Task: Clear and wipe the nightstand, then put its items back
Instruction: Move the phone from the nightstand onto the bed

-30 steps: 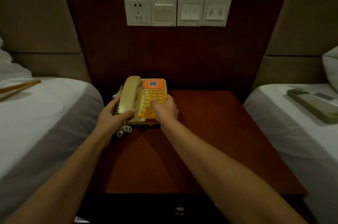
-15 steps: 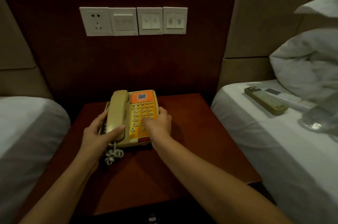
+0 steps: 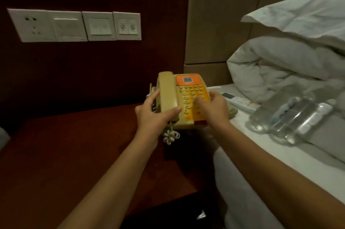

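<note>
A beige desk telephone (image 3: 188,98) with an orange keypad panel is lifted off the dark red nightstand (image 3: 78,154), above its right edge next to the right bed. My left hand (image 3: 155,114) grips its handset side, thumb over the handset. My right hand (image 3: 214,109) holds the phone's right side, fingers on the keys. The coiled cord (image 3: 170,135) dangles below the phone.
The right bed (image 3: 280,163) carries a white remote (image 3: 240,100), clear plastic water bottles (image 3: 291,120), a folded duvet (image 3: 280,71) and a pillow (image 3: 302,15). Wall switches and a socket (image 3: 74,26) sit above the nightstand. A padded headboard (image 3: 220,23) stands behind the bed.
Both hands have lifted the telephone off the nightstand and carried it right, toward the right bed. My view has turned right with it.
</note>
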Tool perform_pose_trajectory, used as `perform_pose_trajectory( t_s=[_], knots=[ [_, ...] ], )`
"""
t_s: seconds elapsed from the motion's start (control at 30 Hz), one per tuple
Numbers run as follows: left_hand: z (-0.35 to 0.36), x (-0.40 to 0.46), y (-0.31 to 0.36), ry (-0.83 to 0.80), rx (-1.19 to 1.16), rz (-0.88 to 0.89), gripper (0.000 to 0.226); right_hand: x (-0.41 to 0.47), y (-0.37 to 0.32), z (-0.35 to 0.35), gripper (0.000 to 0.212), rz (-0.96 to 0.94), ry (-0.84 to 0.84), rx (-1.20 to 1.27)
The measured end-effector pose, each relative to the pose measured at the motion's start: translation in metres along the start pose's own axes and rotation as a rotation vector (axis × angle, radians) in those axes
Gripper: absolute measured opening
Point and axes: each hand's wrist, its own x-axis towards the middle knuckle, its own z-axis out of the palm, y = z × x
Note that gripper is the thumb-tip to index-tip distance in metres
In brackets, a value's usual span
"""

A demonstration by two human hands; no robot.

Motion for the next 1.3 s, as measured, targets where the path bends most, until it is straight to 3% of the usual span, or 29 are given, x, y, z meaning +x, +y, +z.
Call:
perform_pose_trajectory(
  t_s=[0.1,0.2,0.3,0.43,0.53,0.73,0.83,0.9,1.07,1.3],
  knots=[
    [0.057,0.012,0.014,-0.046,-0.035,-0.001,0.085,0.043,0.001,-0.045,0.023,-0.017,0.047,-0.028],
    [0.106,0.023,0.022,-0.135,-0.036,0.000,0.090,0.082,0.014,-0.081,0.033,0.006,0.100,-0.105],
    [0.142,0.031,0.018,-0.207,-0.006,-0.006,0.095,0.112,0.023,-0.101,0.022,0.032,0.104,-0.198],
    [0.168,0.037,0.003,-0.293,0.027,0.038,0.096,0.142,0.025,-0.113,0.050,0.046,-0.062,-0.479],
    [0.179,0.036,-0.004,-0.367,0.153,0.111,0.098,0.151,0.031,-0.111,0.054,0.050,-0.182,-0.655],
    [0.174,0.032,-0.010,-0.426,0.202,0.071,0.099,0.159,0.024,-0.110,0.041,0.158,-0.105,-0.359],
    [0.168,0.030,-0.011,-0.434,0.189,0.088,0.102,0.152,0.016,-0.105,0.039,-0.057,-0.043,-0.423],
    [0.166,0.029,-0.010,-0.408,0.175,0.099,0.107,0.143,0.007,-0.100,0.040,-0.182,-0.091,-0.434],
    [0.140,0.025,0.003,-0.352,0.154,0.154,0.113,0.120,-0.015,-0.086,0.037,-0.325,-0.134,-0.525],
    [-0.006,-0.014,-0.010,-0.180,0.306,0.117,0.095,0.026,-0.029,-0.014,0.045,-0.640,-0.253,-0.473]
  ],
)
